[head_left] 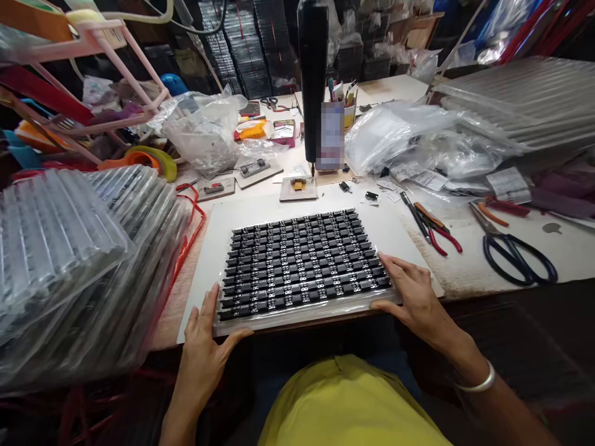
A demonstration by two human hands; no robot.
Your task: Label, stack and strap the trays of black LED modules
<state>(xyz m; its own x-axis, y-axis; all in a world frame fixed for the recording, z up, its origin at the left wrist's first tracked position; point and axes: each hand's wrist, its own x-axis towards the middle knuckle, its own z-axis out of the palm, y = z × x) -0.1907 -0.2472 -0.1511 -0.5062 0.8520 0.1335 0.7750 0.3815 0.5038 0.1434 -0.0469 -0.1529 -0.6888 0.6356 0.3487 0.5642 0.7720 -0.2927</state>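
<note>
A see-through plastic tray (297, 310) lies in front of me on a white board (201, 272). Rows of small black circuit-board parts (302, 260) fill it. My left hand (204, 341) grips the tray's front left corner, thumb along the front edge and fingers up the side. On the opposite side my right hand (411, 297) holds the right end the same way, with the thumb low at the front corner. A bangle (483, 379) is on my right wrist. Just behind the tray, the tip of a black upright tool (313, 87) hangs over a small wooden fixture (298, 189).
Stacked plastic trays (69, 248) crowd the left side, and more trays (525, 93) stand at the back right. Pliers (437, 232) and large scissors (515, 254) lie to the right. Plastic bags (418, 136) and a pink rack (125, 74) sit farther back.
</note>
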